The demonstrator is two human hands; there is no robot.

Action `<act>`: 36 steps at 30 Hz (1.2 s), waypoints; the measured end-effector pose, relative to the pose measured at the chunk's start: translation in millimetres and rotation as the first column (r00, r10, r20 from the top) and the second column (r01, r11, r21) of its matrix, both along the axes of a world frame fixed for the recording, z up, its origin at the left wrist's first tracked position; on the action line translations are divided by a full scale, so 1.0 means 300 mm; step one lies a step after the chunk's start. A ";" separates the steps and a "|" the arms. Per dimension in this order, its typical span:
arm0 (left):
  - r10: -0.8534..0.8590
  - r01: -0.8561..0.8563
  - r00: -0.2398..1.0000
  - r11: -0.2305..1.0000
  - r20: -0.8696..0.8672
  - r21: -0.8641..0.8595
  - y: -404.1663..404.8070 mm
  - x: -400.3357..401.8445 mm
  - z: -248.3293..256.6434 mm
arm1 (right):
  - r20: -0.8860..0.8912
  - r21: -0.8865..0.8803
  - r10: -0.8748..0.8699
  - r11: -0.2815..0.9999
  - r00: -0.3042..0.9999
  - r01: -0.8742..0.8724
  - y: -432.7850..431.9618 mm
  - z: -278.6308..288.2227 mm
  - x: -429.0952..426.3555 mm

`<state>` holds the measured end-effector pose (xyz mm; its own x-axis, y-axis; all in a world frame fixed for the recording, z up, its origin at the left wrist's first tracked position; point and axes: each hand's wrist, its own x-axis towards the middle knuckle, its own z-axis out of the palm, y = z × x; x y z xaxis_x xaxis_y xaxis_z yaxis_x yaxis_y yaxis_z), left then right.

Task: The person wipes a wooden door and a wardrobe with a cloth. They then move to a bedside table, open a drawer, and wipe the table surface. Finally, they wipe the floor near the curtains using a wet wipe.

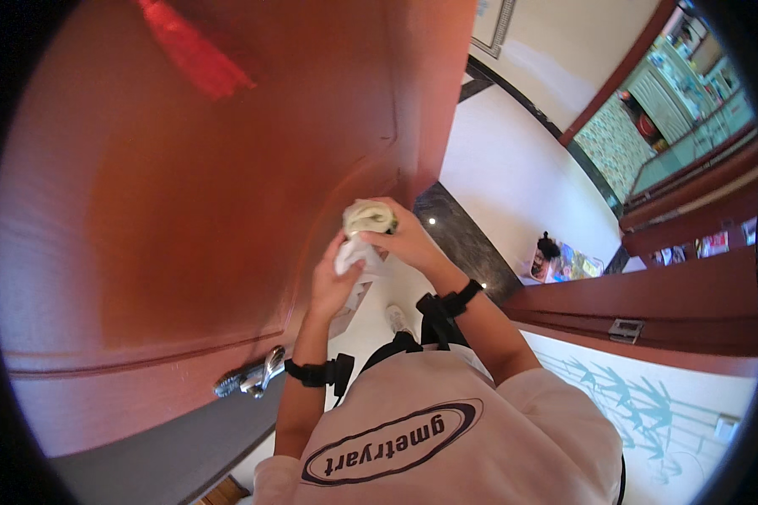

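Between both hands, in front of a red-brown door panel (227,208), is a bundled pale cloth (367,216), folded or rolled over at its top. My right hand (407,230) grips this upper, slightly greenish part from the right. Lower down, my left hand (336,281) pinches a white, thin, crumpled part (352,254) between thumb and fingers. Whether the white part belongs to the same cloth cannot be made out. The door surface lies just beyond the hands; contact with it is not clear.
A metal door handle (266,372) sticks out beside my left forearm. High on the door hangs a red tassel (196,53). To the right stand the door frame with its strike plate (626,331) and a floor container of mixed items (568,262). A dark stone threshold (464,246) crosses the floor.
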<state>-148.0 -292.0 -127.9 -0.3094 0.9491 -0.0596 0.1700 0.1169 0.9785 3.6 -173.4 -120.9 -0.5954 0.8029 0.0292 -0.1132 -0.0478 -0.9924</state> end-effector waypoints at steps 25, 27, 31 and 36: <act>0.395 -0.395 0.918 0.919 0.047 -0.008 0.187 0.120 0.064 | 0.156 0.331 -0.450 0.863 0.879 0.382 0.579 -0.052 -0.041; 0.384 -0.394 0.914 0.917 0.129 0.067 0.257 0.204 0.161 | 0.212 0.277 -0.354 0.915 0.911 0.292 0.635 -0.141 0.001; 0.445 -0.478 0.871 0.865 0.208 0.153 0.219 0.196 0.141 | 0.030 0.467 -0.396 0.817 0.918 0.338 0.684 0.020 -0.027; 0.548 -0.553 0.832 0.811 0.081 0.190 0.228 0.221 0.146 | -0.463 0.558 -0.232 0.674 0.856 0.484 0.782 0.489 -0.096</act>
